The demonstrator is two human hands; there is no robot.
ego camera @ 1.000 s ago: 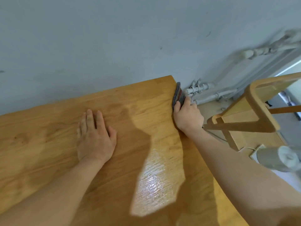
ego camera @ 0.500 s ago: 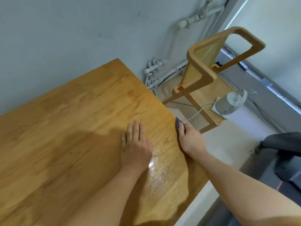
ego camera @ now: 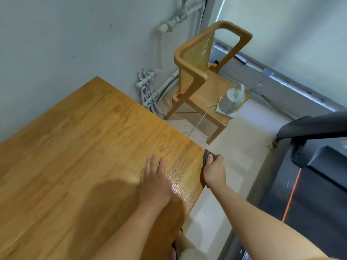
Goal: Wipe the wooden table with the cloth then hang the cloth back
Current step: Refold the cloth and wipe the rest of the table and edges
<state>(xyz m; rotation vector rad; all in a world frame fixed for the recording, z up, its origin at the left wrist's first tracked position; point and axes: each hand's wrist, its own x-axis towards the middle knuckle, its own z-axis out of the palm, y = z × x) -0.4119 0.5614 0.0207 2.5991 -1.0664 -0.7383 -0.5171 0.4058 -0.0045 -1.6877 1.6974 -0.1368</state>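
Observation:
The wooden table (ego camera: 78, 143) fills the left and lower part of the head view, its far side against a grey wall. My right hand (ego camera: 214, 170) grips a small dark grey cloth (ego camera: 206, 156) and presses it against the table's right side edge, close to the near right corner. Most of the cloth is hidden under my fingers. My left hand (ego camera: 155, 182) lies flat on the tabletop, palm down with fingers together, just left of the right hand. A damp, shiny patch shows on the wood between the two hands.
A wooden chair (ego camera: 202, 72) with a cane back stands right of the table, with a white kettle (ego camera: 231, 99) on its seat and a cord hanging down. Grey pipes (ego camera: 148, 85) run along the wall. A dark treadmill (ego camera: 317, 166) stands at the right.
My right hand has slid the cloth along the table's right edge from the far corner toward the near corner. My left hand has moved right along the tabletop, following it.

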